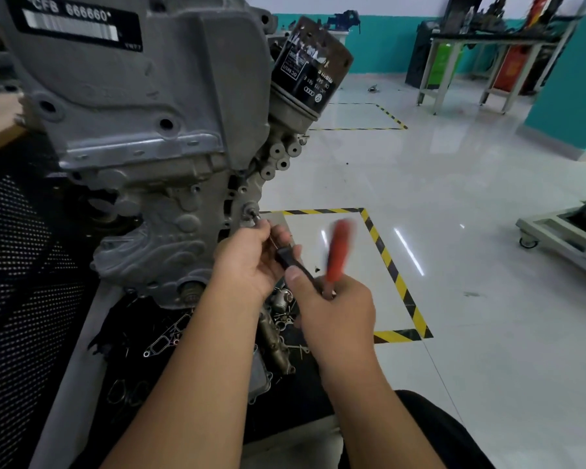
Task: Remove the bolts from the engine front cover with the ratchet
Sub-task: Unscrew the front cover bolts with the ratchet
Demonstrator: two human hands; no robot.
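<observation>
My left hand (251, 255) is curled around the front end of the ratchet (286, 258), fingers pinching the thin extension bar near the bolt (252, 212) at the lower right edge of the engine front cover (142, 106). The bar tip sits on that bolt; socket detail too small to tell. My right hand (335, 306) grips the ratchet's red handle (339, 248), fist closed round its lower end, thumb up along the black neck. The handle is motion-blurred and stands roughly upright, just right of my left hand.

The engine stands upright on a dark tabletop (31, 265) with a perforated mat. A black oil filter (308, 72) sticks out tilted from the engine's upper right side. A white barcode label reading CFB 666660 (75, 23) sits top left on the cover.

Below my forearms, loose metal parts and gaskets (278, 319) lie on the tabletop. Yellow-black floor tape (386, 258) marks a square on the glossy white floor, to the right of my hands. A workbench (487, 62) stands far back against the teal wall.
</observation>
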